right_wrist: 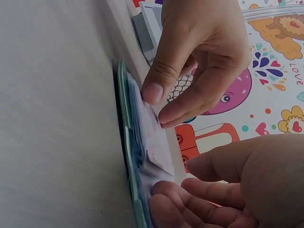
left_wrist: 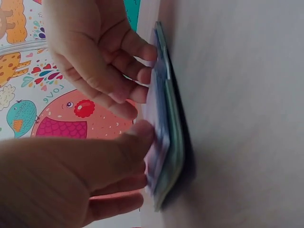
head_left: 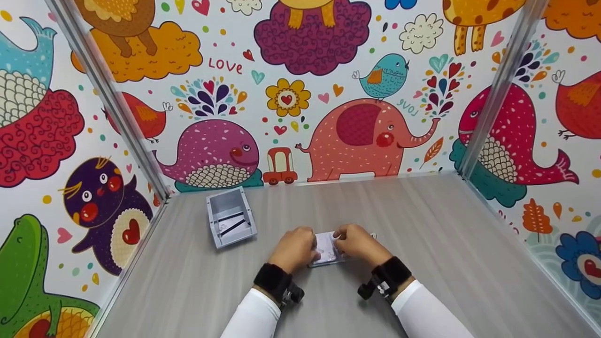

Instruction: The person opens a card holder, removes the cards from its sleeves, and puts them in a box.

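A flat, wallet-like cover [left_wrist: 175, 128] with pale green edges lies spread on the table in front of me. On its left half sits a stack of pale pinkish sheets [head_left: 325, 248]. My left hand [head_left: 295, 247] grips the stack's left end, thumb [right_wrist: 153, 93] at the near edge and a finger on top. Fingers of my right hand [head_left: 359, 242] are curled at the stack's right side, pinching at a raised fold [right_wrist: 159, 164]. Part of the cover is hidden under that hand.
A grey open box [head_left: 231, 218] with black straps and a pale printed piece inside stands at the back left of the table [head_left: 197, 281]. Patterned walls [head_left: 286, 126] with cartoon animals enclose the back and sides. Black wrist-camera bands [head_left: 392, 274] circle both wrists.
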{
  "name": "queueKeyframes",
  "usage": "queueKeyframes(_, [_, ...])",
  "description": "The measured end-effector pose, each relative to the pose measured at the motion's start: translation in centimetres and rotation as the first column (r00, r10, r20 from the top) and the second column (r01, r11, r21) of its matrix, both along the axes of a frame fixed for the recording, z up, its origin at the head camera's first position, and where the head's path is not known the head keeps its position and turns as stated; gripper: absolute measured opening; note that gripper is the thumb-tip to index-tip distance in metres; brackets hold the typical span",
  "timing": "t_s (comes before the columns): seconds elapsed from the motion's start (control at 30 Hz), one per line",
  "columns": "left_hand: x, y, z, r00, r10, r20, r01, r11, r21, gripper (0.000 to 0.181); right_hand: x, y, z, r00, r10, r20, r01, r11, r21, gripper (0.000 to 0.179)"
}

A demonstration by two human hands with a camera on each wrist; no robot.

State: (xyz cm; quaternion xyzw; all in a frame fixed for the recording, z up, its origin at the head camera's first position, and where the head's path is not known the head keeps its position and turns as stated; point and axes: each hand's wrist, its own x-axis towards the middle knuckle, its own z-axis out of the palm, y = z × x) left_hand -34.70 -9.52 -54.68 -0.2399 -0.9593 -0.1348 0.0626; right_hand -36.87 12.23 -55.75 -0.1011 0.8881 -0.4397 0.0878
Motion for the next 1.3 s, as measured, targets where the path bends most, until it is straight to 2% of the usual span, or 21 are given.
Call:
queueKeyframes(0.27, [-0.2, 0.4, -0.5, 0.999, -0.044, -0.029, 0.044, 0.999, -0.006, 0.020, -0.1, 0.0, -0.3, 1.000, 0.001, -0.005, -0.001, 1.000, -0.019, 0.030])
queueKeyframes(0.57, [0.0, 0.6, -0.5, 1.000, -0.025, 0.012, 0.024, 1.000, 0.013, 0.021, -0.4, 0.0, -0.9, 0.999, -0.049, 0.019, 0.050, 0.994, -0.097, 0.037])
queueKeyframes(0.77, [0.2, 0.6, -0.4, 0.999, -0.039, -0.018, 0.038, 0.999, -0.008, 0.019, -0.3, -0.1, -1.1, 0.998, -0.049, 0.047, 0.057, 0.980, -0.189, 0.036])
queueKeyframes(0.83, [0.2, 0.6, -0.4, 0.999, -0.038, -0.022, 0.038, 0.999, -0.010, 0.019, -0.3, -0.1, -1.2, 0.998, -0.047, 0.043, 0.054, 0.980, -0.193, 0.035])
queueKeyframes(1.1, [0.3, 0.6, -0.3, 1.000, -0.008, 0.027, 0.008, 1.000, 0.009, 0.019, -0.5, 0.2, -1.0, 0.997, -0.058, 0.050, 0.065, 0.983, -0.169, 0.032])
queueKeyframes(1.3, [0.4, 0.7, -0.3, 1.000, 0.001, 0.029, -0.001, 1.000, 0.003, 0.018, -0.6, 0.6, -0.8, 0.993, -0.080, 0.085, 0.096, 0.972, -0.213, 0.027])
